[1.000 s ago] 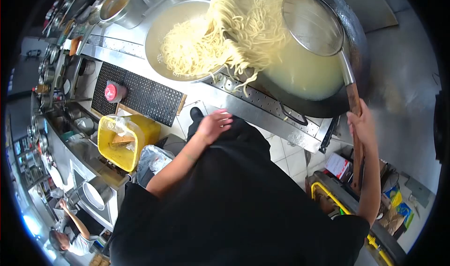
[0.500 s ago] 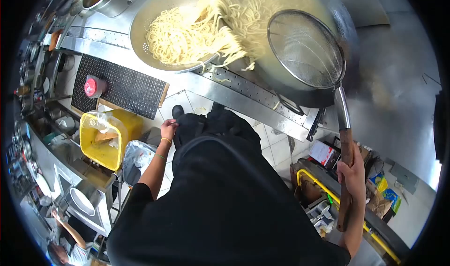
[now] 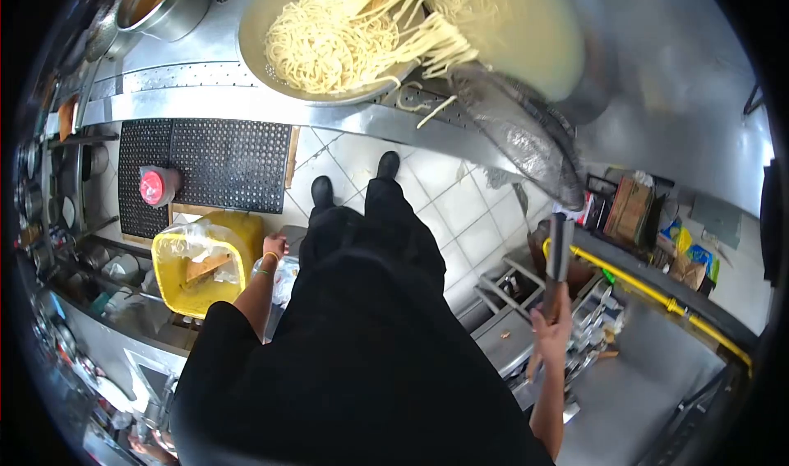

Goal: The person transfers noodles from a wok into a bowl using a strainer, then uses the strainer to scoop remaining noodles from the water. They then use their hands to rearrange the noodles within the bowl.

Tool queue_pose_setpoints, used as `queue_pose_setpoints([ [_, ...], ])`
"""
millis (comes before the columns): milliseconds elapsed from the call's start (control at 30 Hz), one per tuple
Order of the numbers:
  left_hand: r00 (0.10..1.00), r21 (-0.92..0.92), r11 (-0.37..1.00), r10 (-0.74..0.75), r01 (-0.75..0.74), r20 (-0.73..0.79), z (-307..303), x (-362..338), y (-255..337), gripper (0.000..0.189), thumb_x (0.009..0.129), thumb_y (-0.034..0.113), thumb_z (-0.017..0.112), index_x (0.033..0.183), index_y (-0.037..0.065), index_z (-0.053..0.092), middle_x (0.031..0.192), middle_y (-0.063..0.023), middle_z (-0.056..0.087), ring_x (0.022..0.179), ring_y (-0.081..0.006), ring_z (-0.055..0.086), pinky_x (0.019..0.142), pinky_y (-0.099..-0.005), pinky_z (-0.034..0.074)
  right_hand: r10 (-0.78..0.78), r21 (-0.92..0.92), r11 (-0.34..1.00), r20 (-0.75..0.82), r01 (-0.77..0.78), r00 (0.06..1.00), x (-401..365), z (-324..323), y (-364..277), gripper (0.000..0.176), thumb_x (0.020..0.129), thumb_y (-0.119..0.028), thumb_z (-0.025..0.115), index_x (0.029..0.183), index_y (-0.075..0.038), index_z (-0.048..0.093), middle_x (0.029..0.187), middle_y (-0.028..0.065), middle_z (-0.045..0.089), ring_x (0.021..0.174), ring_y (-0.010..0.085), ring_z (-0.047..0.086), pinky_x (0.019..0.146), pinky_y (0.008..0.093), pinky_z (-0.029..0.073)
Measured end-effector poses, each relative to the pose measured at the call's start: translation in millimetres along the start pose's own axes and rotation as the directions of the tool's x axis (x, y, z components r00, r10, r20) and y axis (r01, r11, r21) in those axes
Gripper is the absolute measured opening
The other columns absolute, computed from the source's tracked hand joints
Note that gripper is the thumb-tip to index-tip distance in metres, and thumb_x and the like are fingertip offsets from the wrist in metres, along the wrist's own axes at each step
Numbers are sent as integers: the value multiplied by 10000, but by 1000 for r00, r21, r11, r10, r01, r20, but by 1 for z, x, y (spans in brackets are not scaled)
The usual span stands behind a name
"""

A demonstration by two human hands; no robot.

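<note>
My right hand point(image 3: 552, 322) is wrapped around the wooden handle point(image 3: 555, 297) of a large mesh strainer point(image 3: 526, 133). The strainer is tilted nearly edge-on beside the wok point(image 3: 593, 80) of cloudy liquid, at the counter's front edge. Noodles point(image 3: 329, 43) fill a wide metal colander point(image 3: 255, 51), and more strands hang over its right side towards the wok. A few loose strands lie on the perforated counter strip. Low at my side, my left hand point(image 3: 275, 245) holds nothing, its fingers loosely bent, near a yellow bin point(image 3: 246, 240).
A metal pot point(image 3: 177, 18) of orange-brown liquid stands at the back left. A black rubber mat point(image 3: 222, 162) with a red-lidded tub point(image 3: 156, 186) lies below the counter point(image 3: 197, 108). A yellow pipe point(image 3: 641, 289) runs along the right. Another person's hand point(image 3: 148, 448) shows at bottom left.
The strainer has swung down and left from over the wok, turning from face-on to edge-on. My right hand has moved left with it. My left hand has shifted slightly down and left.
</note>
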State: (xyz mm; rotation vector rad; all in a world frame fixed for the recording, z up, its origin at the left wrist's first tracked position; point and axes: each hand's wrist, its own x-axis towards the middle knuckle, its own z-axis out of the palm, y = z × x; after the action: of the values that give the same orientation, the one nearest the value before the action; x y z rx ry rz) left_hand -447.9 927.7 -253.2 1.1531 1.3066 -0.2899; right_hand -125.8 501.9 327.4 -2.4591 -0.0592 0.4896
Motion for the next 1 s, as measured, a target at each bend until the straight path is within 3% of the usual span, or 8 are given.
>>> queue_pose_setpoints([
  [33,993,58,992,-114,113,6,-11,-67,67,192,768,51,419,868,3,576,625,-84,556,478,-186,538,418,-300,455,111,207,971,51,-119,993,-15,17,10,718,709,32,569,1356,-106,288,733,26,514,526,74,463,438,198,394],
  [67,994,71,995,-70,64,82,-22,-17,-6,196,787,90,428,884,10,579,644,-108,574,491,-189,547,418,-309,450,121,224,966,40,-127,992,-25,34,20,718,709,32,569,1356,-106,288,733,26,514,526,74,463,438,198,394],
  [133,913,-34,921,-379,389,153,-34,-61,44,216,799,111,417,914,29,581,680,-128,600,495,-191,558,410,-303,436,183,442,862,186,-249,965,-39,65,36,735,720,24,558,1367,-104,233,680,47,504,459,95,461,407,214,392],
  [267,988,116,987,-123,113,89,-27,-90,70,218,783,90,419,935,47,569,704,-121,618,500,-179,570,406,-290,423,251,711,590,289,-383,924,-16,111,48,603,756,-32,551,1302,-78,297,623,63,476,454,121,461,376,239,389],
  [400,994,34,999,-6,3,105,-11,-128,124,200,806,63,430,979,73,531,734,-58,584,555,-133,541,476,-256,448,72,861,227,452,-456,889,39,148,72,347,771,-41,513,1074,-105,355,619,83,465,424,142,432,362,270,370],
  [667,984,55,982,177,-179,31,2,-199,154,240,781,78,471,1010,36,530,775,-65,602,614,-146,580,521,-259,456,-123,839,171,538,-516,834,99,209,24,351,765,-11,501,1061,-105,338,658,101,480,474,161,466,417,305,413],
  [900,990,36,995,92,-89,-111,-15,-235,56,265,773,49,480,1035,30,516,726,-75,608,525,-145,565,430,-253,424,-334,784,61,599,-618,727,123,221,33,339,766,-3,490,1047,-103,330,669,105,489,480,160,472,425,308,411],
  [1000,991,39,998,48,-43,-125,-17,-249,14,275,748,38,499,1022,38,530,714,-85,615,518,-146,566,432,-253,430,-270,839,209,544,-503,794,123,214,37,368,777,-15,491,1101,-111,347,690,95,489,487,139,452,433,303,398],
])
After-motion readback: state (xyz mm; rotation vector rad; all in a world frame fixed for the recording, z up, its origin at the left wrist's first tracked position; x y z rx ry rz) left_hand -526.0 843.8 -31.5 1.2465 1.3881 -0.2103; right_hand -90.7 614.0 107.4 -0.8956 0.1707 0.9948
